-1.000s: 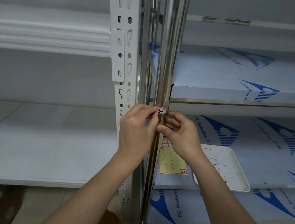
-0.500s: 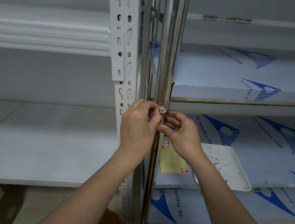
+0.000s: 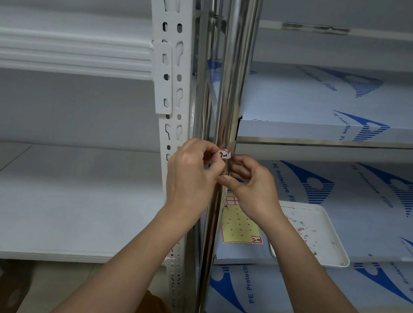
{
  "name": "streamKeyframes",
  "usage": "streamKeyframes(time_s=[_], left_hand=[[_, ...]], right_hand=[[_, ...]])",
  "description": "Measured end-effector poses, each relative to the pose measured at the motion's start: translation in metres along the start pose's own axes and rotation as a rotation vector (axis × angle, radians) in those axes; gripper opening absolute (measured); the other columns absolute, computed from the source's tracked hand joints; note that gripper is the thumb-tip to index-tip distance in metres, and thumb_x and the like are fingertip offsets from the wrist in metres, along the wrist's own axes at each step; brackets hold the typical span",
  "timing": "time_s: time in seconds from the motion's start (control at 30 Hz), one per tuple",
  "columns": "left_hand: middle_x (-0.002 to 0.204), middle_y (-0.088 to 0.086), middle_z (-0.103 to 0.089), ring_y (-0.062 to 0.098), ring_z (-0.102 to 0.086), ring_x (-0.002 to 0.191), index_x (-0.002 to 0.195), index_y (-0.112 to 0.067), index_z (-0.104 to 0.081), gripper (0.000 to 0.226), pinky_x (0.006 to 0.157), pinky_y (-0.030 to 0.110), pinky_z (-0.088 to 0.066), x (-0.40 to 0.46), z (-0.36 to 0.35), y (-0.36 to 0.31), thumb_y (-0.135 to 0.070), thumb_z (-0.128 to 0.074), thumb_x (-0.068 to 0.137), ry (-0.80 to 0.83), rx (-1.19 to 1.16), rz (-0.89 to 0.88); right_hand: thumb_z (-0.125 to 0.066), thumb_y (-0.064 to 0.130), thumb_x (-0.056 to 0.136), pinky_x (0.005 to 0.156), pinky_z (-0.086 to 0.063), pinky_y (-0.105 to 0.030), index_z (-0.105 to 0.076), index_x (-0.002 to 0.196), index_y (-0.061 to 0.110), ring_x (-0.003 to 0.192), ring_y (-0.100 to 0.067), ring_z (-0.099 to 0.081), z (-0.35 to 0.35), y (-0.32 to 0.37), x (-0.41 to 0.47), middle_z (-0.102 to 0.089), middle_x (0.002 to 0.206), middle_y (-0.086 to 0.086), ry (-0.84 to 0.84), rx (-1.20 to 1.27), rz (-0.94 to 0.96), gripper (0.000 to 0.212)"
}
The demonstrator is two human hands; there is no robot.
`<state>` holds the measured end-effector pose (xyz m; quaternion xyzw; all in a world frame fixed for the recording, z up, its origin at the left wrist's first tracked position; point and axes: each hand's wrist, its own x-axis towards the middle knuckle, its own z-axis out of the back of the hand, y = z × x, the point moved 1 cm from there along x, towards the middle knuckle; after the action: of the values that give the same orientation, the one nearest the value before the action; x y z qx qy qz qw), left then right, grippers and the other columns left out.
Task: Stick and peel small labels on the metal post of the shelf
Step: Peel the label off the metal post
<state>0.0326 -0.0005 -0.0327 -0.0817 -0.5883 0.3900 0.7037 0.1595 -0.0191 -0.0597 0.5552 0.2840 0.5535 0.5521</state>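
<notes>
The left hand (image 3: pixel 190 178) has its grip clamped on a small label (image 3: pixel 224 154), thumb and forefinger curled onto its left end. The right hand (image 3: pixel 249 188) curls its fingers against the other side of the post (image 3: pixel 233 79), fingertips at the label's right edge; whether they pinch the label or only press beside it I cannot tell.

The label sits at the top of both grips, lying across the front of the shiny post just under the shelf edge that meets the post on the right. Working it from both sides looks meant to keep the small strip level and taut against the round metal, one hand anchoring while the other smooths or lifts an end. Whether this is sticking or peeling cannot be told from this view.

The label is white with a red strip along its top edge and dark handwriting reading roughly "2-1". It bends slightly round the post, and its right end seems to stand a little free of the metal.

Below the right grip, on the blue-filmed shelf, lies a yellow backing sheet (image 3: pixel 239 224) with red dots and one label left at its corner, likely the supply, kept close for reach. Just right of it is a white tray (image 3: pixel 324 230) holding small scraps.
</notes>
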Motion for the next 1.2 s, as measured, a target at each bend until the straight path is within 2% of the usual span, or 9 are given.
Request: streamKeyframes(time_s=[0.27, 0.47, 0.67, 0.9, 1.0, 1.2], left_hand=[[0.077, 0.006, -0.066, 0.018, -0.064, 0.068, 0.082, -0.004, -0.069, 0.006, 0.063, 0.031, -0.055, -0.012, -0.001, -0.001, -0.001, -0.069, 0.078, 0.022, -0.015, -0.025], [0.084, 0.007, -0.067, 0.019, -0.065, 0.075, 0.091, -0.002, -0.072, 0.009, 0.069, 0.036, -0.057, -0.008, -0.001, 0.001, -0.005, -0.068, 0.083, -0.032, -0.054, -0.014], [0.081, 0.007, -0.067, 0.018, -0.064, 0.072, 0.086, -0.004, -0.072, 0.007, 0.066, 0.028, -0.054, -0.007, -0.001, 0.0, -0.003, -0.068, 0.081, -0.009, 0.004, -0.053], [0.077, 0.006, -0.065, 0.02, -0.061, 0.065, 0.08, -0.005, -0.068, 0.003, 0.059, 0.034, -0.052, -0.002, -0.003, 0.0, -0.003, -0.067, 0.078, -0.002, 0.074, -0.063], [0.076, 0.006, -0.065, 0.021, -0.061, 0.064, 0.08, -0.005, -0.067, 0.002, 0.059, 0.035, -0.052, -0.001, -0.003, 0.0, -0.003, -0.067, 0.078, 0.004, 0.083, -0.07], [0.077, 0.006, -0.065, 0.019, -0.061, 0.065, 0.079, -0.005, -0.067, 0.003, 0.059, 0.035, -0.053, 0.0, -0.002, 0.0, -0.003, -0.068, 0.077, 0.013, 0.064, -0.047]], right_hand=[[-0.073, 0.001, 0.078, 0.075, -0.047, -0.005, -0.061, 0.112, 0.013, 0.089, 0.011, -0.061, 0.0, -0.001, -0.001, -0.066, 0.097, 0.013, 0.0, -0.005, 0.01, 0.039], [-0.075, 0.004, 0.077, 0.08, -0.049, -0.008, -0.061, 0.115, 0.014, 0.1, 0.002, -0.063, 0.0, -0.003, 0.001, -0.068, 0.104, 0.006, 0.007, -0.004, 0.005, 0.041], [-0.075, 0.003, 0.076, 0.081, -0.049, -0.009, -0.061, 0.112, 0.016, 0.099, 0.0, -0.063, -0.001, -0.004, 0.001, -0.068, 0.103, 0.006, -0.002, 0.004, 0.005, 0.041], [-0.075, 0.002, 0.076, 0.082, -0.051, -0.011, -0.061, 0.111, 0.014, 0.1, -0.003, -0.064, -0.001, -0.004, 0.002, -0.069, 0.102, 0.004, -0.004, 0.016, 0.003, 0.04], [-0.075, 0.002, 0.076, 0.085, -0.051, -0.014, -0.061, 0.112, 0.014, 0.102, -0.005, -0.064, -0.001, -0.004, 0.001, -0.069, 0.105, 0.003, -0.007, 0.016, 0.003, 0.041], [-0.075, 0.001, 0.076, 0.082, -0.051, -0.012, -0.061, 0.111, 0.014, 0.101, -0.004, -0.064, -0.001, -0.004, 0.001, -0.069, 0.103, 0.003, 0.0, 0.016, 0.007, 0.04]])
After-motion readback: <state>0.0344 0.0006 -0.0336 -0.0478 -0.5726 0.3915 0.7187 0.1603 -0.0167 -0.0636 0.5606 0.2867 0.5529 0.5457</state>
